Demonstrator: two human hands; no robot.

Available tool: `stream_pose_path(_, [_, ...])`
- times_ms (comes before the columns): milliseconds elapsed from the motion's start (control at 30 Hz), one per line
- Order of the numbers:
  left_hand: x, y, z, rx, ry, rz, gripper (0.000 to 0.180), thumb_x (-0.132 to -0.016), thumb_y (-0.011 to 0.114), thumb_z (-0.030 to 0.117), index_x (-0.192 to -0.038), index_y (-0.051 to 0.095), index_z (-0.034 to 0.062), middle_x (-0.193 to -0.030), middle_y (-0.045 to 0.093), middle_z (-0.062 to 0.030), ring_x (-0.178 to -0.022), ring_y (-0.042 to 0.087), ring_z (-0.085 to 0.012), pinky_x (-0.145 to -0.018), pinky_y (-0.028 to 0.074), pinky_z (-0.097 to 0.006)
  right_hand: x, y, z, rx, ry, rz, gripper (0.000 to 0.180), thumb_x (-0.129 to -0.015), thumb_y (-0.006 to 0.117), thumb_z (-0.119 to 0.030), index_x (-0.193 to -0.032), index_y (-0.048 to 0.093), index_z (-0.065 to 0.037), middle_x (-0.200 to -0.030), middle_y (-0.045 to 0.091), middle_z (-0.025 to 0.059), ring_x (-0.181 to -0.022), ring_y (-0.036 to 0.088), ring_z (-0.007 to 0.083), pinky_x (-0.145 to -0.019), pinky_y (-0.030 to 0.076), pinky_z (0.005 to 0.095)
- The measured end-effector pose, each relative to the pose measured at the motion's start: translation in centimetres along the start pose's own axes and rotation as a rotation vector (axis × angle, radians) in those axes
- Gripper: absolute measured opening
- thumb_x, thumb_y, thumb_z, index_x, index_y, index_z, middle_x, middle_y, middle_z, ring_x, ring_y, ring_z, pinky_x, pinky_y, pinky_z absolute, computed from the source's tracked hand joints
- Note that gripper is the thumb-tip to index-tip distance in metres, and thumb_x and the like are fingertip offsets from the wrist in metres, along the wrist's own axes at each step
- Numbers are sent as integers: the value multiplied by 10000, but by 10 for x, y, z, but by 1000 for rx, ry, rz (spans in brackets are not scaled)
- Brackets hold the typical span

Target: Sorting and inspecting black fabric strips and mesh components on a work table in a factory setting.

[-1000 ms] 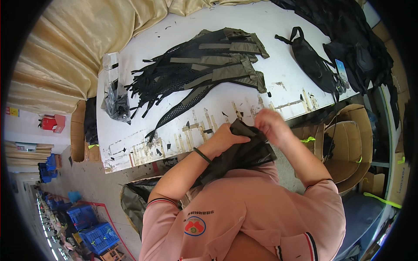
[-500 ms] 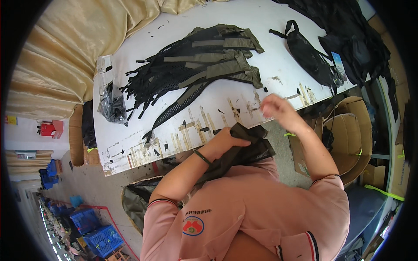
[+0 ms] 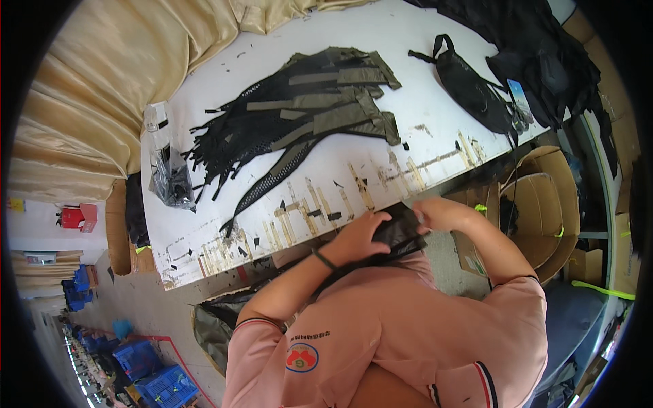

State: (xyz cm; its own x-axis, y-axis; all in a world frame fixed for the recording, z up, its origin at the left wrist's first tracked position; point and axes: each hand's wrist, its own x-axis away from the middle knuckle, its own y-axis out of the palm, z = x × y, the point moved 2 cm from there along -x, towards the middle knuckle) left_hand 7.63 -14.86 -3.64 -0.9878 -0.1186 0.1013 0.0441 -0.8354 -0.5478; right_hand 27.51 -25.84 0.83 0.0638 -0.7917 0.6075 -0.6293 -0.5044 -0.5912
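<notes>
A dark olive-black fabric piece (image 3: 401,231) lies over my lap at the table's front edge. My left hand (image 3: 358,239) holds its left part, thumb apart from the curled fingers, some of which are hidden. At the fabric's right end, my right hand (image 3: 439,214) has its fingers bent and pressed together on the edge. On the white table (image 3: 340,163) beyond lies a spread stack of black mesh pieces (image 3: 238,146) with olive fabric strips (image 3: 340,119).
A clear plastic bag (image 3: 170,180) with dark contents lies at the table's left. At the right are a black pouch (image 3: 473,92), a phone (image 3: 519,98) and a heap of black fabric (image 3: 544,54). An open cardboard box (image 3: 544,224) stands beside the table. Gold curtains (image 3: 88,115) hang at the left.
My right hand has come down from above the table's edge onto the fabric's right end. My left hand has shifted slightly on the fabric, its thumb now farther from the fingers.
</notes>
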Motion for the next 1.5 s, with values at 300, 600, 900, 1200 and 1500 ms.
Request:
stream_pose_path(300, [12,19,1,-87,145,-83,505,-769,727,192,-1223,547,62,-1193,535,-179,-1089,523,-354,-903,453,-414,-126,-108,9,-56,-56,1108,335,-809,680,-374,-881,622,-52,-766,608,148,-754,599,326,-689,471,409])
stream_pose_path(600, [-25,-140,24,-502,205,756,413,-762,646,95,-1159,555,29,-1174,558,-209,-1129,495,-397,-971,391,-439,-94,-72,-51,-436,-468,846,185,-824,673,-102,-898,533,-7,-780,616,151,-710,625,273,-632,471,361])
stream_pose_path(900, [-55,-108,6,29,-68,500,201,-796,679,172,-872,578,17,-738,640,-136,-683,622,-301,-631,485,-355,-34,-33,-79,48,-369,1284,356,-783,684,-117,-1090,513,-57,-933,598,92,-837,596,301,-757,451,375])
stream_pose_path(1200, [-39,-95,3,147,-113,452,208,-780,728,121,-816,551,17,-704,617,-99,-632,579,-212,-610,467,-310,-56,-27,-57,229,-376,990,132,-793,641,-101,-911,589,-73,-768,604,107,-696,593,299,-608,483,411])
stream_pose_path(1500, [-22,-81,30,-176,175,543,163,-779,704,60,-807,547,23,-744,564,-102,-645,551,-246,-594,448,-332,-83,-24,-24,-658,-97,823,217,-845,609,-227,-744,585,-36,-625,530,73,-600,531,199,-560,426,338])
